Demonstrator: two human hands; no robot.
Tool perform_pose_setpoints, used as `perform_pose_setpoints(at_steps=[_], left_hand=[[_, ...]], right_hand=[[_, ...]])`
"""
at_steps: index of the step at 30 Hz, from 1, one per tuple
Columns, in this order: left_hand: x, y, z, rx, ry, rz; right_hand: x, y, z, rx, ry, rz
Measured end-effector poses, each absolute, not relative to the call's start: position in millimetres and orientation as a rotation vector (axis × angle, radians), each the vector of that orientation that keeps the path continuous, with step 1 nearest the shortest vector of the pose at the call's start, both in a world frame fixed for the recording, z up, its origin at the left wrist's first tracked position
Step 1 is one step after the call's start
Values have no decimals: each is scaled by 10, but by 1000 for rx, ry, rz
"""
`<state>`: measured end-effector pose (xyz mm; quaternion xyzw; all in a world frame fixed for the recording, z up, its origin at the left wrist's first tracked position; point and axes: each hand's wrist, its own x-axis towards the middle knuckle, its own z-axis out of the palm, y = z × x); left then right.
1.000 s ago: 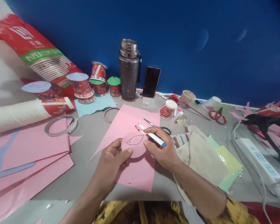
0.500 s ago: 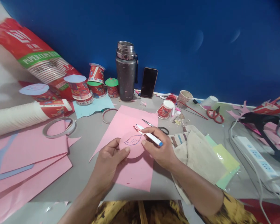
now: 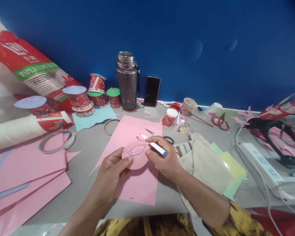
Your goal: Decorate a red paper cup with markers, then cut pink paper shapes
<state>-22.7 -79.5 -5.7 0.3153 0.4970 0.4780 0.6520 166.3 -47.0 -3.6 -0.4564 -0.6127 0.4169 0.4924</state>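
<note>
My left hand (image 3: 115,165) pinches the left edge of a pink paper circle (image 3: 137,161), thumb on top. A bird outline in blue or purple is drawn on the circle. In my right hand (image 3: 163,157) is a white marker (image 3: 154,146) with a blue end; its other end points up and left, above the drawing. My right fingertips also meet the circle's right edge. Beneath the circle lies a pink paper sheet (image 3: 142,190). Scissors with black handles (image 3: 169,140) rest just beyond my right hand, partly hidden. A small red-and-white scrap (image 3: 139,139) shows beyond the circle.
A grey bottle (image 3: 127,87) and a phone (image 3: 152,91) stand at the blue wall. Decorated paper cups (image 3: 79,100) and a tape roll (image 3: 70,141) are left, near stacked pink sheets (image 3: 27,170). On the right are cloth (image 3: 206,164), red-handled scissors (image 3: 220,123) and a power strip (image 3: 265,165).
The whole view has shifted slightly, so things appear lower and further left. Both hands keep their hold on the circle and marker, with little visible movement.
</note>
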Motion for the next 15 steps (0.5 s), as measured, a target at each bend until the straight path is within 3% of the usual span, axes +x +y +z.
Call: perform_pose_setpoints(at_steps=[9,15], left_hand=[[-155,-391,340,1084,1136,865],[-3,-99,316,1255,1228,832]], right_hand=[[1689,-420,-16,-1133,-1336,987],[1729,-295,-43,-1169,-1226,947]])
